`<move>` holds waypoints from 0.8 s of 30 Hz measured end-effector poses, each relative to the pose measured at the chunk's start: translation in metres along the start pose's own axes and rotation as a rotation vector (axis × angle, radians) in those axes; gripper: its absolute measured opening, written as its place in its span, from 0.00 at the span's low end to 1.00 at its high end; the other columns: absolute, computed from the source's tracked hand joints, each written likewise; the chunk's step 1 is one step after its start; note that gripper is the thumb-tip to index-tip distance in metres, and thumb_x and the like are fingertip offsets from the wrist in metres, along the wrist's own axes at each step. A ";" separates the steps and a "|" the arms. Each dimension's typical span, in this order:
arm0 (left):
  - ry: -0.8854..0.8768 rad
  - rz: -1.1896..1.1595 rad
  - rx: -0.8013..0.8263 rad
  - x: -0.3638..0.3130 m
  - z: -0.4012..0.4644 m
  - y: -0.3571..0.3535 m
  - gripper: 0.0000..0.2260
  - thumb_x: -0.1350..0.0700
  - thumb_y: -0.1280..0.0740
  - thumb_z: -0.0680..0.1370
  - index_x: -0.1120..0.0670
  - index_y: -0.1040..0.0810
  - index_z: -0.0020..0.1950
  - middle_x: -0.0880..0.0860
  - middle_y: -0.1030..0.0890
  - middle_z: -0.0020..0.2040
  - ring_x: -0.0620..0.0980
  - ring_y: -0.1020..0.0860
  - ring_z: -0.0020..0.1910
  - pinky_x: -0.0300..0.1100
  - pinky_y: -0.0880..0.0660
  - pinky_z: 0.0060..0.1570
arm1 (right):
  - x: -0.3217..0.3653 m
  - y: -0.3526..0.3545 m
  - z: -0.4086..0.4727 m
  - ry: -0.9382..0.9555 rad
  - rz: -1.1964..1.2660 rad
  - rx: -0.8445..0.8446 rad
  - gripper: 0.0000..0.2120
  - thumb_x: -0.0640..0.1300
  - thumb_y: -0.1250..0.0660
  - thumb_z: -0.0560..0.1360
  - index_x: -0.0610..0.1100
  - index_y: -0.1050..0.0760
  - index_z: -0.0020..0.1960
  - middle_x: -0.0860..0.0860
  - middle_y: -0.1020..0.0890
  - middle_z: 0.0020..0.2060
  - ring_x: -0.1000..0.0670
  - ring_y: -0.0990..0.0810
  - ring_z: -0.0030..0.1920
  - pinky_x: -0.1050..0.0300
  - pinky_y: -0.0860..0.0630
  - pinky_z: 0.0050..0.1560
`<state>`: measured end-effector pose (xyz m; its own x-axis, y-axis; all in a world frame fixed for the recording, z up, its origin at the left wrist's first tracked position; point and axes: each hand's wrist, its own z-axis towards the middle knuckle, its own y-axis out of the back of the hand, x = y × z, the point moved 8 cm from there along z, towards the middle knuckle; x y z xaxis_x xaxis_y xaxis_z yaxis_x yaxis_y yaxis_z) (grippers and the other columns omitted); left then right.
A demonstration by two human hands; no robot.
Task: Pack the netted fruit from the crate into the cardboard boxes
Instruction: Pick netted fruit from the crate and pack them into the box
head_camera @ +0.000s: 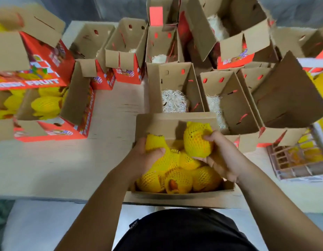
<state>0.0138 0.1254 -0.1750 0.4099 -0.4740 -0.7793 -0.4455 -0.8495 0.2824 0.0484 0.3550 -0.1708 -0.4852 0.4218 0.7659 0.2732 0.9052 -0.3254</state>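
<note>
An open cardboard box stands right in front of me, holding several fruits in yellow foam netting. My left hand grips one netted fruit at the box's left side. My right hand holds another netted fruit just above the pile, fingers curled round it. The crate with more yellow netted fruit sits at the right edge of the table.
Several open cardboard boxes with shredded paper padding stand behind the near one. At the left, red printed boxes hold yellow netted fruit. A pale table top lies bare to the left of my arms.
</note>
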 end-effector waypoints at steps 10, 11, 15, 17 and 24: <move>-0.137 0.811 0.051 -0.012 0.002 -0.027 0.32 0.34 0.36 0.72 0.43 0.37 0.73 0.49 0.28 0.70 0.57 0.25 0.65 0.49 0.28 0.53 | -0.005 0.011 -0.020 -0.116 -0.672 0.011 0.12 0.55 0.34 0.66 0.54 0.18 0.47 0.48 0.17 0.43 0.47 0.16 0.45 0.52 0.19 0.42; -0.137 0.828 0.106 -0.009 0.002 -0.028 0.34 0.32 0.37 0.71 0.42 0.38 0.75 0.49 0.29 0.71 0.57 0.25 0.66 0.49 0.28 0.55 | -0.003 0.012 -0.022 -0.149 -0.804 0.015 0.11 0.56 0.35 0.67 0.53 0.18 0.43 0.49 0.17 0.38 0.49 0.17 0.41 0.54 0.21 0.41; -0.123 0.985 0.221 -0.001 0.009 -0.041 0.36 0.31 0.41 0.70 0.44 0.31 0.76 0.51 0.26 0.73 0.58 0.25 0.68 0.49 0.27 0.56 | -0.009 0.007 -0.004 -0.209 -1.306 0.000 0.17 0.58 0.37 0.78 0.46 0.19 0.49 0.45 0.15 0.49 0.44 0.18 0.52 0.53 0.26 0.48; -0.170 1.023 0.183 -0.008 0.015 -0.048 0.30 0.31 0.41 0.71 0.45 0.25 0.67 0.51 0.21 0.66 0.58 0.22 0.62 0.47 0.29 0.47 | -0.012 -0.004 0.006 -0.227 -1.544 -0.007 0.20 0.58 0.38 0.78 0.49 0.24 0.64 0.46 0.20 0.64 0.43 0.23 0.62 0.55 0.29 0.54; -0.246 0.967 0.060 -0.009 0.028 -0.057 0.21 0.33 0.39 0.69 0.47 0.24 0.52 0.51 0.17 0.55 0.57 0.19 0.53 0.41 0.38 0.34 | -0.018 -0.042 0.012 -0.131 -2.085 0.258 0.32 0.64 0.38 0.75 0.62 0.41 0.77 0.52 0.27 0.72 0.42 0.29 0.72 0.47 0.28 0.65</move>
<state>0.0137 0.1847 -0.1997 -0.3233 -0.8885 -0.3255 -0.5427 -0.1077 0.8330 0.0357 0.3099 -0.1775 0.1078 -0.9940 -0.0192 -0.7104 -0.0905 0.6980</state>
